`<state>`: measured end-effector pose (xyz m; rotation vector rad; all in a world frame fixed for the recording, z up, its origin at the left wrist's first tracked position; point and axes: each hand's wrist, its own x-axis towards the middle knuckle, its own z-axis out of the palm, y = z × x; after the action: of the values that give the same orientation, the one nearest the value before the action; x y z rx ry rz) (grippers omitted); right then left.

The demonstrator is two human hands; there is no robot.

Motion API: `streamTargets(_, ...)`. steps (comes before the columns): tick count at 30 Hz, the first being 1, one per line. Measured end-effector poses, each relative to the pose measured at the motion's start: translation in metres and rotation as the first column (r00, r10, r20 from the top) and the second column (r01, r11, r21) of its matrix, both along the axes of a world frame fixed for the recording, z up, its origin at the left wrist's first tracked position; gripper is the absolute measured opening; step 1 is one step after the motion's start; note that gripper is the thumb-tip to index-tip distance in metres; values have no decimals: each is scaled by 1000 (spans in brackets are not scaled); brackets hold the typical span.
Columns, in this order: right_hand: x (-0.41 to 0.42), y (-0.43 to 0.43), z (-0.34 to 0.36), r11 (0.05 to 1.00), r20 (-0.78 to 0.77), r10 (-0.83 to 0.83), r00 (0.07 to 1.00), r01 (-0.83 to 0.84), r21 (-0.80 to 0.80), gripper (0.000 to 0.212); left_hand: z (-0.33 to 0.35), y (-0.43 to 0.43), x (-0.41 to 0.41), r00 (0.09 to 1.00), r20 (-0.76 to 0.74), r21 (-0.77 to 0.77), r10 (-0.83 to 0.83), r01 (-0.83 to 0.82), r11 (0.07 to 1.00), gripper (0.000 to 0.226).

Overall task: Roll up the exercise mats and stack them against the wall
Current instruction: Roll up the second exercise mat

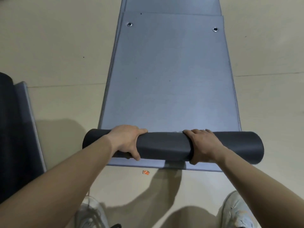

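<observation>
A blue-grey exercise mat is lying flat on a pale floor, stretching away from the viewer. Its near end is curling into a dark roll that is lying crosswise, close to the viewer's feet. The left hand is wrapping over the roll left of centre, fingers over the far side and thumb hooked on the near side, so the grip is clenched around the roll. The right hand is doing the same right of centre, also clasping the roll. Both bare forearms are reaching in from the bottom corners.

A thin strip of a second flat mat is showing underneath, just nearer than the roll, and its edge is also peeking out along the left side. Two metal eyelets, a left eyelet and a right eyelet, are sitting near the top mat's far corners. Beyond them another mat is continuing, cut off by the top edge.

At the far left, a dark rolled mat is lying beside a blue-grey mat edge; both are cut off by the frame, so how they are lying cannot be told. A small orange scrap is lying on the floor just in front of the mats; what it is cannot be made out. A left shoe and a right shoe, both pale, are showing partly at the bottom, and shadows of the arms are falling across the floor between them.
</observation>
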<state>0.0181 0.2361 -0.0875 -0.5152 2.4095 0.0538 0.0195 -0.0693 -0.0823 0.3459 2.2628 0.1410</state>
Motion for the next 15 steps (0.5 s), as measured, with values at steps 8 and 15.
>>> streamTargets(8, 13, 2, -3, 992, -163, -113, 980, 102, -75, 109, 3, 8, 31, 898, -395, -66, 195, -239, 969, 85)
streamTargets(15, 11, 8, -1, 982, -342, -174, 923, 138, -127, 125, -25, 4, 26, 813, -487, 124, 318, -296, 947, 88)
